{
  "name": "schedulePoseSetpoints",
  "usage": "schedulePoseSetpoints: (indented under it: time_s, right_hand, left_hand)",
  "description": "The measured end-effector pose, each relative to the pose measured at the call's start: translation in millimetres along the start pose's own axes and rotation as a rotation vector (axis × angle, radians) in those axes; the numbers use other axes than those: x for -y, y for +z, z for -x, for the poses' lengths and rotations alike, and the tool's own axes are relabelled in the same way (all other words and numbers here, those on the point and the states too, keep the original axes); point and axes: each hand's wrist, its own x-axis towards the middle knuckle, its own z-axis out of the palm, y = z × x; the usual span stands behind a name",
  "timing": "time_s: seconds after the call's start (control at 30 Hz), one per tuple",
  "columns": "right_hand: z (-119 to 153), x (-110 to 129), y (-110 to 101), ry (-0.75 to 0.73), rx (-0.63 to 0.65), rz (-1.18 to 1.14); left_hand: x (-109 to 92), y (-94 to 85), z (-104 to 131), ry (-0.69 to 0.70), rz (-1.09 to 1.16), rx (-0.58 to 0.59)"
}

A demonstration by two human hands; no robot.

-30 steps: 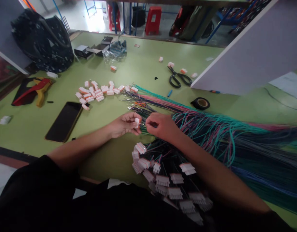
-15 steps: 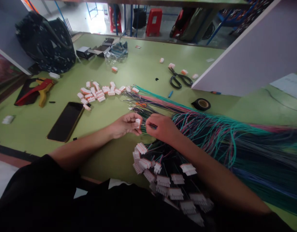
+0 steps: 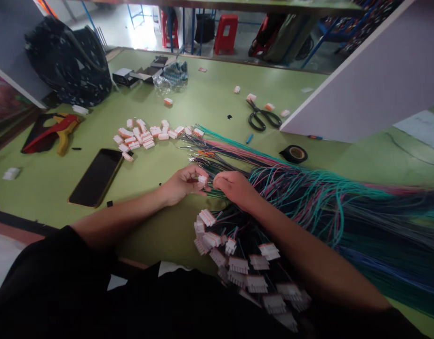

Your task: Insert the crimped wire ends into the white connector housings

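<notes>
1. The left hand (image 3: pixel 183 184) grips a small white connector (image 3: pixel 202 180) between its fingers, above the bench (image 3: pixel 210 103), in front of the person.
2. One side of that connector faces the right hand (image 3: pixel 234 186); its long axis is too small to make out.
3. The right fingers are closed in a pinch just beside it; I cannot tell what lies between them.
4. Loose wires (image 3: pixel 305 174) run lengthwise across the green bench, tips pointing left.
5. A connector pile (image 3: pixel 145 136) and a phone (image 3: pixel 95 178) lie left; scissors (image 3: pixel 255 111) lie farther back.
6. Beyond the bench, a red stool (image 3: pixel 224 43) stands on the floor.
</notes>
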Motion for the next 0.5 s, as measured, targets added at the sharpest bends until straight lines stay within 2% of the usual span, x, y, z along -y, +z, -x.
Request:
schedulePoseSetpoints:
  time_s: [0.13,0.3,0.5]
  right_hand:
    - [0.4,1.0,2.2,0.001,-0.014,-0.039]
    - [0.5,4.6,5.1,-0.008,0.031,-0.025]
    - [2.5,5.0,3.7,-0.008,0.066,-0.038]
  left_hand:
    - [0.6,1.7,0.6,0.011,-0.019,-0.023]
    - [-0.9,7.0,1.8,0.016,-0.047,-0.024]
    - [-1.1,9.4,2.5,-0.011,-0.049,-0.089]
